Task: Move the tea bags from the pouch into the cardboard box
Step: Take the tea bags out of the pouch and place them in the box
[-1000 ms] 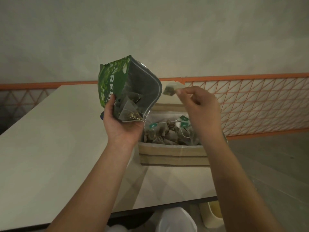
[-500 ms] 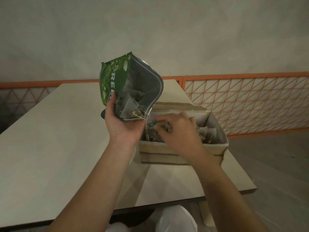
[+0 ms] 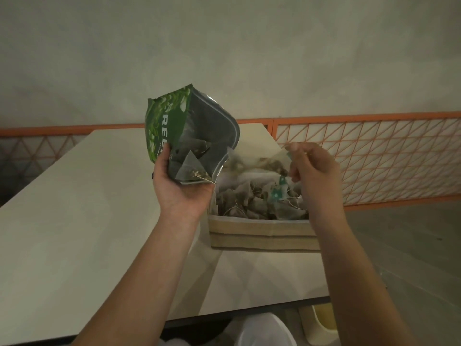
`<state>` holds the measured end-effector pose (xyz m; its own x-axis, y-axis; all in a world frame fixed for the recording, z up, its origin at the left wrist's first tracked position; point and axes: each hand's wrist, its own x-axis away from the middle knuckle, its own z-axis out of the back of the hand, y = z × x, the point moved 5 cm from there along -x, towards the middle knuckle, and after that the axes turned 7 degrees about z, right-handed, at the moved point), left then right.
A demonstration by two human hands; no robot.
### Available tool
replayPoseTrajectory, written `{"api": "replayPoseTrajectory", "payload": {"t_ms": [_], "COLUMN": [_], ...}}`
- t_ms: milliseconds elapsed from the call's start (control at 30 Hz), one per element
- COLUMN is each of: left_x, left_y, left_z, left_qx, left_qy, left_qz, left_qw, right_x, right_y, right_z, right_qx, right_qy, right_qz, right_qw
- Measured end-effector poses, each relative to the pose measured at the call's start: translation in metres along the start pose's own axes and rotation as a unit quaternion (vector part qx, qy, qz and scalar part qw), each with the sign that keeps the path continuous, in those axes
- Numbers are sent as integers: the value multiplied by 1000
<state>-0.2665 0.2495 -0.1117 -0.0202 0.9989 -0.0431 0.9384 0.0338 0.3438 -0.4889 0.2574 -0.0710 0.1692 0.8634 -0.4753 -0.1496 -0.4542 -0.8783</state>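
My left hand (image 3: pixel 179 193) holds the green pouch (image 3: pixel 172 126) upright and tilted, its open mouth facing me and to the right. Pyramid tea bags (image 3: pixel 189 168) show inside it. My right hand (image 3: pixel 316 171) is raised just right of the pouch mouth and pinches a blurred tea bag (image 3: pixel 259 161) by its edge. That bag hangs above the cardboard box (image 3: pixel 259 233). The box stands on the table's right side and holds several tea bags (image 3: pixel 249 201) with green tags. My right forearm hides the box's right end.
The pale table (image 3: pixel 87 221) stretches away to the left, and its front edge runs below my arms. An orange mesh fence (image 3: pixel 374 158) lines the back and right. Under the table edge sit a white object (image 3: pixel 264 330) and a cream container (image 3: pixel 321 323).
My right hand dropped into the box with one tea bag, then rose back to the pouch mouth, and it now holds another bag. The pouch has barely moved.
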Motion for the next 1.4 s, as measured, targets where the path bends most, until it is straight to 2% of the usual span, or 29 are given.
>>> {"api": "replayPoseTrajectory", "payload": {"t_ms": [133, 167, 267, 300, 367, 433, 467, 500, 600, 667, 767, 833, 900, 1100, 1167, 1300, 1400], "left_x": [1, 1, 2, 3, 4, 5, 6, 6, 6, 6, 5, 5, 6, 8, 9, 9, 8], "left_y": [-4, -4, -4, -4, -5, -6, -7, -7, -8, -9, -10, -11, -10, -10, -9, -11, -13], "left_z": [-2, -2, -4, -4, -6, -6, -7, -7, -5, -3, 0, 1, 2, 1, 1, 0, -1], "left_qx": [10, 11, 10, 9, 8, 5, 4, 3, -1, -7, -10, -9, -9, -8, -7, -6, -10], "left_qy": [7, 6, 2, 3, 3, 5, 5, 6, 9, 11, 14, 16, 18, 25, 25, 23, 15], "left_qz": [3, 2, -1, -1, 2, 2, 2, 2, 1, 2, 3, 3, 3, 4, 4, 7, 10], "left_qw": [1000, 1000, 1000, 1000, 1000, 1000, 1000, 1000, 1000, 1000, 1000, 1000, 1000, 1000, 1000, 1000, 1000], "right_x": [-10, -11, -12, -12, -15, -14, -12, -12, -6, -4, 1, 4, 6, 3, -1, -4, -2], "right_y": [9, 9, -3, -6, 4, 23, 29, 32, 28, 23, 23, 32, 38, 27, 22, 12, 8], "right_z": [-5, -4, 7, 9, 7, 8, 11, 15, 24, 26, 14, 7, 7, 17, 19, 24, 30], "right_qx": [94, 84, -20, -27, 67, 262, 325, 337, 264, 244, 230, 264, 305, 265, 241, 99, -8], "right_qy": [-117, -101, 17, 20, -59, -174, -183, -165, -88, -71, -146, -217, -245, -154, -139, -116, -83], "right_qz": [-35, -28, 22, 28, 18, 8, 20, 30, 44, 75, 71, 31, 3, 31, 14, -67, -66], "right_qw": [988, 991, 999, 999, 996, 949, 928, 926, 960, 964, 959, 939, 920, 951, 960, 986, 994]}}
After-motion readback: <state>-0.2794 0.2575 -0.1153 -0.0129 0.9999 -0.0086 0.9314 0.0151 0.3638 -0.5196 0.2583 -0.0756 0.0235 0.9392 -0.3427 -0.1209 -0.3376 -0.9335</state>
